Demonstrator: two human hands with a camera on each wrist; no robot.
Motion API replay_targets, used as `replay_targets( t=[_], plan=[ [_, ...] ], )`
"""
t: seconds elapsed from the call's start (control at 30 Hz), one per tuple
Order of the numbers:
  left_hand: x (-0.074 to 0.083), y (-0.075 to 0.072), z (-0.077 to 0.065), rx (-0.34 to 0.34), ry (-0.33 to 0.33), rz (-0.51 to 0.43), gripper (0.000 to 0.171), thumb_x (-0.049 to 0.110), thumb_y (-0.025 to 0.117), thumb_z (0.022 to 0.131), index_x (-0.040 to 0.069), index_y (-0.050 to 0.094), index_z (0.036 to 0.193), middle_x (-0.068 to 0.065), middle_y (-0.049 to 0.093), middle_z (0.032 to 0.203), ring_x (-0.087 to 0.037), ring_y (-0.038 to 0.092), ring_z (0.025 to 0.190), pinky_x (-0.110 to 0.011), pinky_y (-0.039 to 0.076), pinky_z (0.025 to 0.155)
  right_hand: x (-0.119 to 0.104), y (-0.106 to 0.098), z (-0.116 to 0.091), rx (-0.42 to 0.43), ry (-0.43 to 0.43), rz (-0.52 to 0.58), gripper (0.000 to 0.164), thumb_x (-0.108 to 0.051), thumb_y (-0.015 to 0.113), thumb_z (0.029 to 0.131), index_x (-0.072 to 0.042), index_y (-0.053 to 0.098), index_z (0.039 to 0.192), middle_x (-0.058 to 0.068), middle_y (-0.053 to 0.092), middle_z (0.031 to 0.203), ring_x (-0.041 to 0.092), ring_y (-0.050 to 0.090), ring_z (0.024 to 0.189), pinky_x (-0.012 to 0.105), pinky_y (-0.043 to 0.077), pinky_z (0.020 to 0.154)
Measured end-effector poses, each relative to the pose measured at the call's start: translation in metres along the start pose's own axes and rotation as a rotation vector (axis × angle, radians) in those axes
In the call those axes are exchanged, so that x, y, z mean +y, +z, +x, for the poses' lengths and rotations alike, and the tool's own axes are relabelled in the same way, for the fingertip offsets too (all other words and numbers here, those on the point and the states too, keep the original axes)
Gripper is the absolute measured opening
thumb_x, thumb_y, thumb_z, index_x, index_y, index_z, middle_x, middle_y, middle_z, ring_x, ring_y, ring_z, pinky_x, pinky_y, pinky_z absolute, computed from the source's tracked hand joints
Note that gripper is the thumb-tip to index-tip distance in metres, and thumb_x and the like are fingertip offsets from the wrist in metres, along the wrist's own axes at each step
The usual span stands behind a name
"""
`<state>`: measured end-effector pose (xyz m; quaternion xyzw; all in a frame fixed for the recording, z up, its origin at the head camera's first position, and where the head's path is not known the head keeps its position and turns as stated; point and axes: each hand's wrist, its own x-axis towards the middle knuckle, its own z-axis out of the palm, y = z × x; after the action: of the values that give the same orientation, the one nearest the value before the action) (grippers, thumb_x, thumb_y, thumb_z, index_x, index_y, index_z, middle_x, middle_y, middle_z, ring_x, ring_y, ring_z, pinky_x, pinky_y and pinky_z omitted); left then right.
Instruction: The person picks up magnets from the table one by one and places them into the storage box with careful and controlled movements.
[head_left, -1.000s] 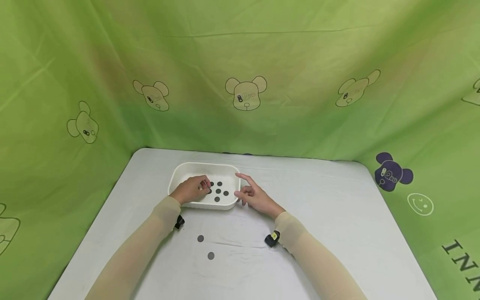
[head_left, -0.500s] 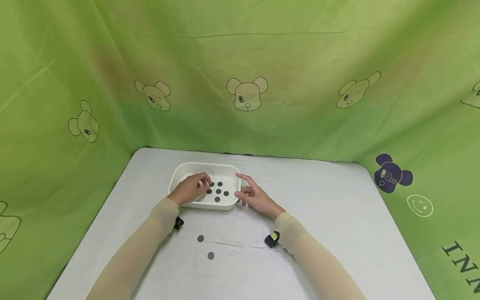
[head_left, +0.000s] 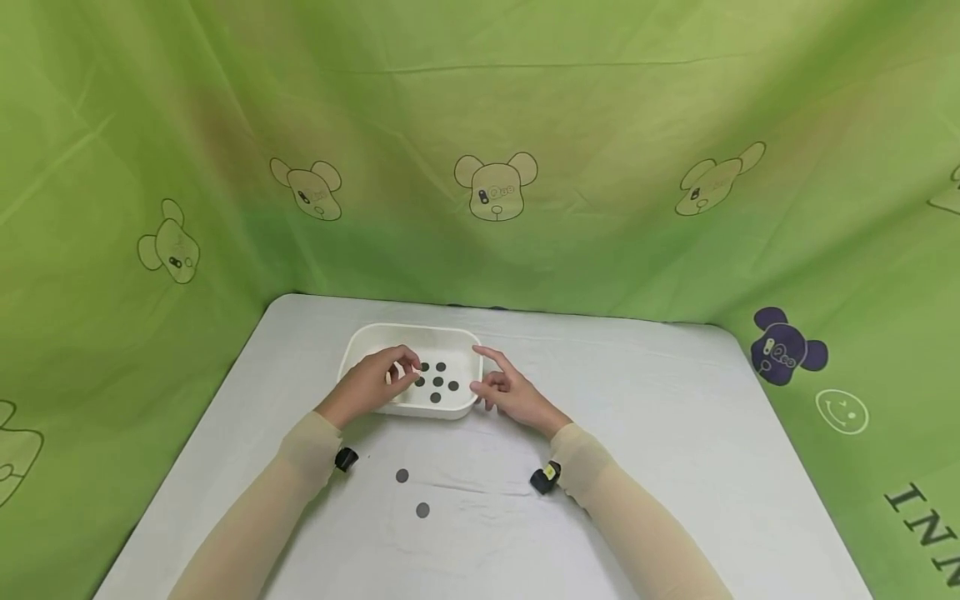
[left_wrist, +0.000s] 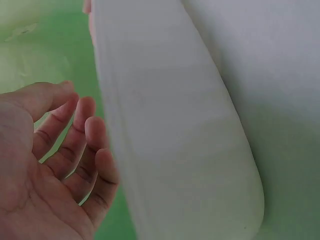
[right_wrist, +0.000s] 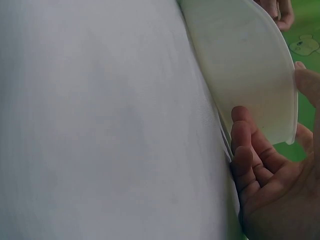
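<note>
A white rectangular tray [head_left: 427,411] stands near the back of the table, with several small dark round discs [head_left: 438,382] spread flat on its floor. Over the tray's left part hovers my left hand [head_left: 375,379], thumb and fingers bent loosely around a gap beside the discs. In the left wrist view that hand [left_wrist: 55,160] holds nothing visible, next to the tray's outer wall [left_wrist: 175,125]. My right hand [head_left: 517,398] holds the tray's right end. The right wrist view shows its thumb and index finger at the rim, other fingers [right_wrist: 241,132] curled against the outside wall.
Two more dark discs, a farther disc [head_left: 402,476] and a nearer disc [head_left: 423,510], lie on the white-covered table [head_left: 637,433] in front of the tray. A green curtain [head_left: 495,267] printed with bear heads encloses the table's back and sides.
My left hand has drawn slightly back and left, its fingertips parting and leaving a disc on the tray floor. The right hand and tray keep their place.
</note>
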<state>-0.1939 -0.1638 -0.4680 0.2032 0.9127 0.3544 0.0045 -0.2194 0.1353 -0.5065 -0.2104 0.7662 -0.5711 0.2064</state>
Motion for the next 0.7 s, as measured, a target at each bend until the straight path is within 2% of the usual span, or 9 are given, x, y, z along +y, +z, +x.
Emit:
replay_targets(
  t=[0.2, 0.4, 0.57, 0.7],
  plan=[
    [0.007, -0.002, -0.018, -0.014, 0.02, 0.02, 0.013, 0.023, 0.067, 0.098, 0.025, 0.066, 0.11, 0.013, 0.063, 0.092, -0.009, 0.057, 0.08, -0.029, 0.048, 0.071, -0.006, -0.001, -0.003, -0.008, 0.002, -0.005, 0.072, -0.029, 0.065, 0.099, -0.026, 0.025, 0.159, 0.03, 0.064, 0.1, 0.051, 0.06, 0.086, 0.041, 0.05, 0.067],
    [0.011, -0.002, -0.033, -0.043, 0.034, 0.029, 0.018, 0.025, 0.067, 0.098, 0.018, 0.068, 0.114, 0.015, 0.063, 0.093, -0.007, 0.057, 0.08, -0.028, 0.049, 0.073, -0.006, -0.001, -0.002, -0.007, 0.007, 0.0, 0.071, -0.029, 0.065, 0.099, -0.027, 0.025, 0.158, 0.03, 0.064, 0.102, 0.053, 0.059, 0.087, 0.038, 0.049, 0.066],
    [0.013, -0.002, -0.045, -0.056, 0.042, 0.032, 0.016, 0.023, 0.068, 0.097, 0.021, 0.067, 0.113, 0.015, 0.062, 0.092, -0.006, 0.056, 0.079, -0.026, 0.049, 0.073, -0.006, 0.0, -0.002, -0.002, 0.017, 0.012, 0.07, -0.028, 0.065, 0.099, -0.03, 0.027, 0.157, 0.03, 0.064, 0.102, 0.052, 0.059, 0.087, 0.037, 0.049, 0.066],
    [0.013, 0.002, -0.052, -0.07, 0.051, 0.028, 0.015, 0.02, 0.068, 0.097, 0.023, 0.067, 0.112, 0.015, 0.061, 0.091, -0.004, 0.056, 0.078, -0.024, 0.049, 0.072, -0.006, -0.001, -0.003, -0.006, 0.019, 0.009, 0.07, -0.028, 0.065, 0.099, -0.032, 0.026, 0.158, 0.03, 0.065, 0.102, 0.052, 0.059, 0.087, 0.042, 0.05, 0.068]
  ],
)
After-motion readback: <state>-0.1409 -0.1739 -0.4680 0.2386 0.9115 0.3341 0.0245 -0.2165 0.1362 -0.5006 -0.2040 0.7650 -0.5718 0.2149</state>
